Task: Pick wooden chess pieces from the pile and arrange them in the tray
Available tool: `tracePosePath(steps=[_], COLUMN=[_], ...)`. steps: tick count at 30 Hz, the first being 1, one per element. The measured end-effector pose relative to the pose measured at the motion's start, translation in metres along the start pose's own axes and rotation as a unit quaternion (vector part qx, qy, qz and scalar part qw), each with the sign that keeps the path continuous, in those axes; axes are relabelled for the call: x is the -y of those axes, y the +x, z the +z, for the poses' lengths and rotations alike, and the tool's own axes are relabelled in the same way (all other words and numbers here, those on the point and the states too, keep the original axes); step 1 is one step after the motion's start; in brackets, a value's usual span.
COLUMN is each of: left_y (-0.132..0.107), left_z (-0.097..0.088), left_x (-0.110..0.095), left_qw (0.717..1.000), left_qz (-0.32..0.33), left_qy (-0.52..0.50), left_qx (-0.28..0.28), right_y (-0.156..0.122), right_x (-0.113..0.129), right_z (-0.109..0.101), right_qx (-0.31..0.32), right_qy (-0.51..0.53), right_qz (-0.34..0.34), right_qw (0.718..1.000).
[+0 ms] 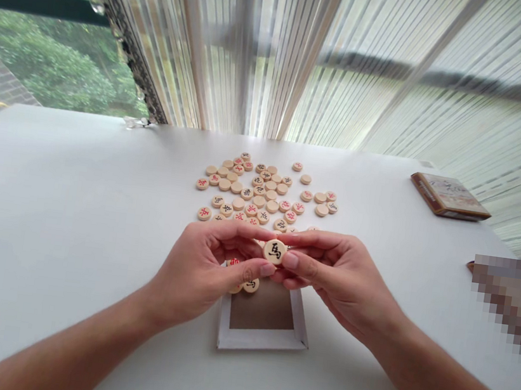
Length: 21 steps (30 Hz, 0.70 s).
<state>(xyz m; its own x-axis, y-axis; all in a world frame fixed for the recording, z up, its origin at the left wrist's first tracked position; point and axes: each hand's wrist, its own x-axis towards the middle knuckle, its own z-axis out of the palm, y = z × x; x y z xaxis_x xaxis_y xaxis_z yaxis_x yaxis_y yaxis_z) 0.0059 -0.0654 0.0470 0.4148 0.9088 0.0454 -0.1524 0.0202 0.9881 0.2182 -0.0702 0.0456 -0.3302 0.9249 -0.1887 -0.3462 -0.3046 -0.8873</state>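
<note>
A round wooden Chinese chess piece (274, 252) with a black horse character is held up, its face tilted toward me. My right hand (334, 272) pinches it, the thumb lying on its right edge. My left hand (217, 263) closes around its left side, with thumb and index fingertips at its lower and upper edges. Below my hands lies a shallow white box (265, 341) with a brown bottom. A second horse piece (251, 284) and a few others, partly hidden by my left hand, are at the box's far left corner.
Many loose chess pieces (258, 202), some face up in red or black and some blank side up, spread beyond my hands on the white table (95, 211). A flat brown box lid (451, 196) lies at the far right. A blurred-out object (510, 298) is nearer. String curtains (260, 48) hang behind.
</note>
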Motion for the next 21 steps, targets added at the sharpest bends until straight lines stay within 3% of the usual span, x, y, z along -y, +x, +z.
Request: tracePosePath(steps=[8,12,16,21], left_y=[0.0002,-0.0014,-0.0021,-0.0028], left_z=[0.0033,0.0034,0.0021,0.0015], left_x=[0.0004,0.002,0.0052,0.0088], left_qw=[0.999,1.0,0.992,0.956], left_qz=[-0.001,0.009,0.076,0.182], left_qy=[-0.021,0.015,0.103,0.228], left_qx=[-0.025,-0.018,-0.018,-0.029], right_y=[-0.0013,-0.0012,-0.0017,-0.004], right_x=[-0.003,-0.0035,-0.0044,-0.0053], right_z=[-0.0028,-0.0005,0.0019,0.0039], right_qx=[0.007,-0.004,-0.009,-0.023], right_qy=[-0.02,-0.058,-0.091,-0.119], right_qz=[-0.022,-0.051,-0.078,-0.092], right_qw=[1.0,0.997,0.993,0.988])
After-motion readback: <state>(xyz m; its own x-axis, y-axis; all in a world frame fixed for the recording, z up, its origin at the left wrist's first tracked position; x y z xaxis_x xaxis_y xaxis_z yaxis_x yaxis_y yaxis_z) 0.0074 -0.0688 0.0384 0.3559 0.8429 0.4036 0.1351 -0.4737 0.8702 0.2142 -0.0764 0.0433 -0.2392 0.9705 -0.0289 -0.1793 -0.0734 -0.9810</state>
